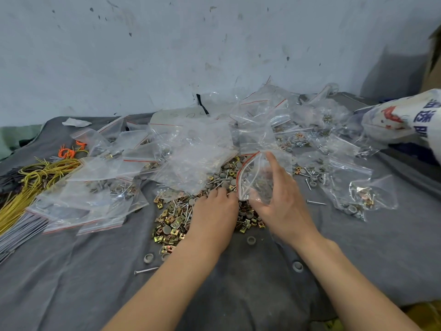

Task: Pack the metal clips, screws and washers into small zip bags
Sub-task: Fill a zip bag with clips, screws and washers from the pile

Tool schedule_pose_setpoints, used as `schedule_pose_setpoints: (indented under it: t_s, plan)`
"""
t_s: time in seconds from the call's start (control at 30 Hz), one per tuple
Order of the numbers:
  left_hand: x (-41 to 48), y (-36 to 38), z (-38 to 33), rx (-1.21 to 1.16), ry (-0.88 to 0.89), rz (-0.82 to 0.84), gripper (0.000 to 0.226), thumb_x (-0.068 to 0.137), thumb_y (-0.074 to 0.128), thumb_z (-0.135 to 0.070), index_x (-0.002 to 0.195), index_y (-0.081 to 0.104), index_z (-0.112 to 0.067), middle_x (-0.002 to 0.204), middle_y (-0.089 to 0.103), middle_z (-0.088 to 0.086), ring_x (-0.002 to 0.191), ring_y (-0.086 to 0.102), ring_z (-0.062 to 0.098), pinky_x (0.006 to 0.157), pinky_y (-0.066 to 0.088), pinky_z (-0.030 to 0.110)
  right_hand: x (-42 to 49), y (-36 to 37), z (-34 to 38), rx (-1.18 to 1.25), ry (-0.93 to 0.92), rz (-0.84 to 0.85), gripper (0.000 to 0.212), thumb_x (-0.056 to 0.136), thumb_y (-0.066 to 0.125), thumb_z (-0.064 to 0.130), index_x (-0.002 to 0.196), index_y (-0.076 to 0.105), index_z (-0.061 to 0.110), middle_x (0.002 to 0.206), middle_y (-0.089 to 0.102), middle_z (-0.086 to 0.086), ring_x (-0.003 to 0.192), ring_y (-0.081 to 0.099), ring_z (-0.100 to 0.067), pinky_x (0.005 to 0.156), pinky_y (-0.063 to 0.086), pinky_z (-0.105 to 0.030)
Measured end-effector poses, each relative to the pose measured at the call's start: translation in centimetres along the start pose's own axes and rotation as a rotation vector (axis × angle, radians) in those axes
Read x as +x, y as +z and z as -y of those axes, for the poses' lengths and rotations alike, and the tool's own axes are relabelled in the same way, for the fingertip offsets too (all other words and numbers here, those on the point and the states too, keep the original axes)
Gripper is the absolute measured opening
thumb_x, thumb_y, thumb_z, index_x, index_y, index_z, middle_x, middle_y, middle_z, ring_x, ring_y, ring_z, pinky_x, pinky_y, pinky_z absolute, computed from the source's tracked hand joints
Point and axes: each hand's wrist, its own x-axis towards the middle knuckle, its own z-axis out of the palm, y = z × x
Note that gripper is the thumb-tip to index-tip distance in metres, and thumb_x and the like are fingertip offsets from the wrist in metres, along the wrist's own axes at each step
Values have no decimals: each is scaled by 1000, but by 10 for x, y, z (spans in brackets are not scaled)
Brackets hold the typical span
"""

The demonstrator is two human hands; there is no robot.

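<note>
The only print stands on the white woven sack (pixel 403 115) lying far to the right of, and beyond, the fingers (pixel 274 164) of the right hand (pixel 284 206) that hold the zip bag (pixel 257 177). It shows large blue Chinese characters (pixel 430 108), turned sideways and cut by the picture's edge so that none can be read surely, beside a red emblem (pixel 391 117). Beyond those fingers and to their left, a pale sheet (pixel 167 118) under the clear bags bears faint handwritten marks (pixel 188 113), perhaps letters or numerals, too dim to read.
</note>
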Motion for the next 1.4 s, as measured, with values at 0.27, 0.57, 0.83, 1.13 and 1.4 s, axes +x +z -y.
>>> schedule_pose_setpoints:
  t_s: [0.27,0.57,0.83,1.13,1.4]
  plan:
    - [1,-17,16,-435,-201,13,20,97,49,-31,110,59,-20,112,57,0,102,58,19,80,51,36,0,0,-1,-4,-19,-19,85,84,49,54,157,9,37,120,45,15,120,46,-13,107,30,-30]
    - [20,-69,40,-1292,-452,-158,6,94,61,-30,94,65,-25,82,68,-8,61,57,-2,66,51,22,-2,-4,5,-11,-19,16,92,84,57,52,159,8,31,127,50,6,123,46,-14,115,36,-46]
    - [29,-70,8,-1325,-325,-85,7,92,64,-22,92,70,-25,80,73,-7,70,67,4,63,55,19,-3,-5,6,12,-16,2,93,81,56,53,159,9,31,129,54,-1,125,49,-23,111,37,-43]
    - [16,-66,40,-1350,-376,-99,16,98,54,-20,108,67,-22,87,72,-5,69,64,7,58,52,20,-2,-4,5,-11,-6,-18,94,85,64,45,160,11,26,118,43,13,116,37,-3,112,31,-36]
    - [-33,-20,68,-393,-87,275,27,100,49,-34,125,58,-30,119,56,-8,113,55,15,92,48,34,-1,-4,9,-23,12,-37,89,92,66,38,160,11,25,120,40,14,112,24,9,110,22,-29]
